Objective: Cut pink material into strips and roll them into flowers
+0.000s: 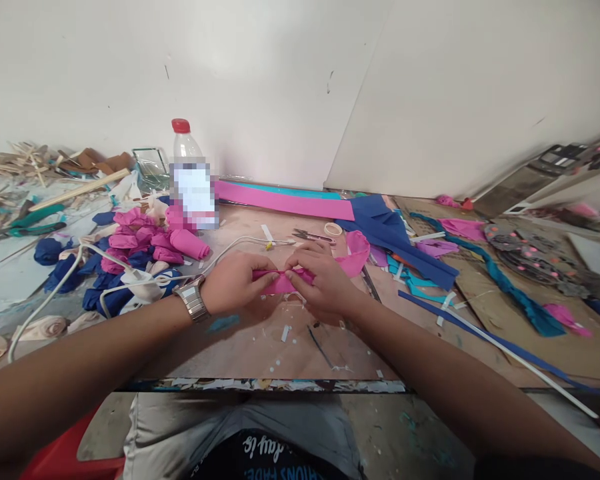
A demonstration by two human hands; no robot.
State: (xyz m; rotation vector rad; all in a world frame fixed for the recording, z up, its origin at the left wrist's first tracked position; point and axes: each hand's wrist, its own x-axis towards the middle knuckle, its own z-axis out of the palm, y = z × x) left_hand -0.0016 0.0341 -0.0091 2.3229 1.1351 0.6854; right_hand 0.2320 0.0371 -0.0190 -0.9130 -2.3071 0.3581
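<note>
The left hand and the right hand are both grasping a pink strip, thumbs and fingers pinching its upper edge from either side; the strip is stretching between them, over the middle of the tabletop; the step seems to be folding or gathering that edge, and doing it well is calling for light, even tension, with both thumbs working close together so that the crease is running straight; pulling hard is risking a tear, and letting the loose end twist is inviting an uneven fold. The strip is looking bright and pliant; a narrow gathered ridge is running between the fingertips, a flatter part is hanging below, and what seems its free end is curling out beyond the right hand; whether it is cloth or paper, I cannot tell.
</note>
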